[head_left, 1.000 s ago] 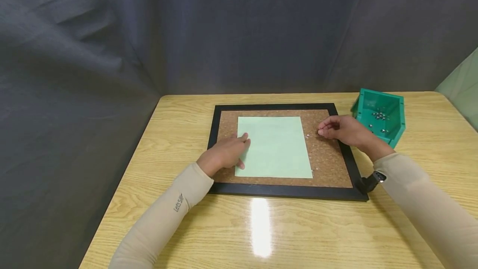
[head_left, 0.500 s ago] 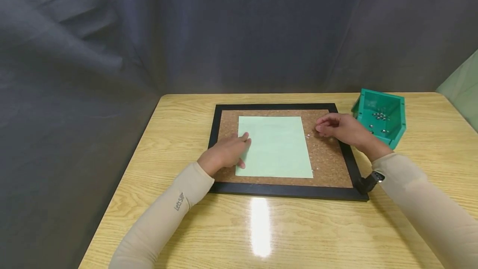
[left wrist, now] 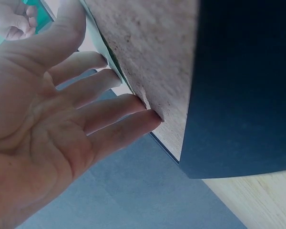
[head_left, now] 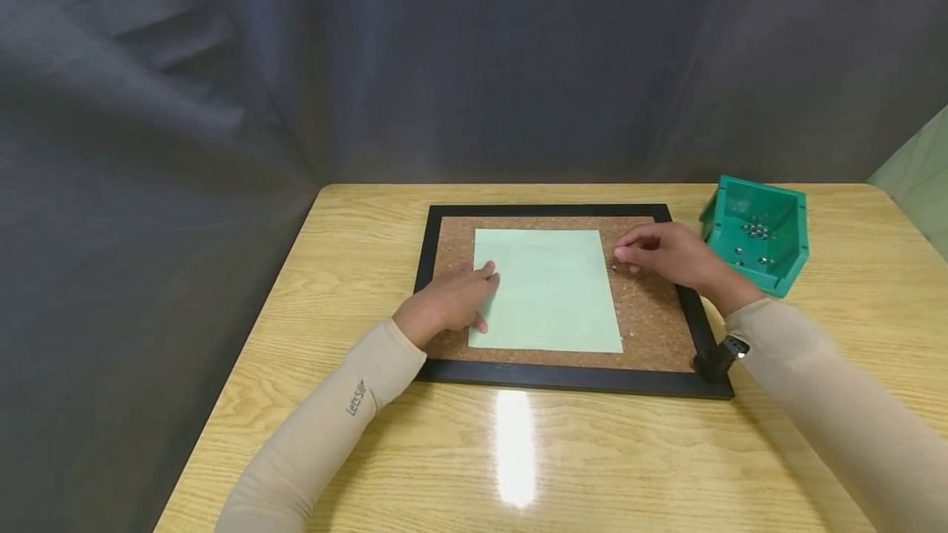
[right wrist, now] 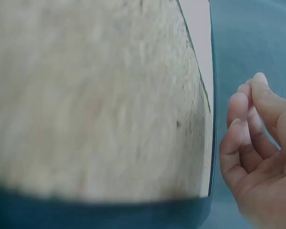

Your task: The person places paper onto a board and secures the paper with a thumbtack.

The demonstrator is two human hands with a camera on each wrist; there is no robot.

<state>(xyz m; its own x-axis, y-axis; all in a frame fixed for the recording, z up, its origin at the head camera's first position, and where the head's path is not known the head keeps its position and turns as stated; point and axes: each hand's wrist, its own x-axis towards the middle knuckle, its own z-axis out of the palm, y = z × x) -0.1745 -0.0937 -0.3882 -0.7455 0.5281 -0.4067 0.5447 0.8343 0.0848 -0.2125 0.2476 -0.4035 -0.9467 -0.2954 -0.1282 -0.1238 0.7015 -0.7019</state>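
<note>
A pale green sheet of paper (head_left: 555,290) lies on a cork board (head_left: 655,319) with a black frame. My left hand (head_left: 453,301) rests spread over the paper's left edge; in the left wrist view its fingers (left wrist: 126,131) are straight, tips at the board. Beyond the paper's right edge, my right hand (head_left: 670,255) is low over the cork, thumb and forefinger tips together. I cannot tell whether something small sits between them. Beneath those fingertips a small shiny pin (head_left: 612,270) shows at the paper's edge, and another small pale pin (head_left: 631,335) is near the lower right corner.
A green bin (head_left: 794,257) with several small shiny metal pieces (head_left: 757,230) stands right of the board, close to my right forearm. The board's black frame (head_left: 570,376) borders the cork on the wooden table (head_left: 370,229). A dark curtain (head_left: 504,64) hangs behind.
My right hand has moved left across the cork, closer to the paper's right edge, its fingertips staying together. My left hand stays on the paper's left edge.
</note>
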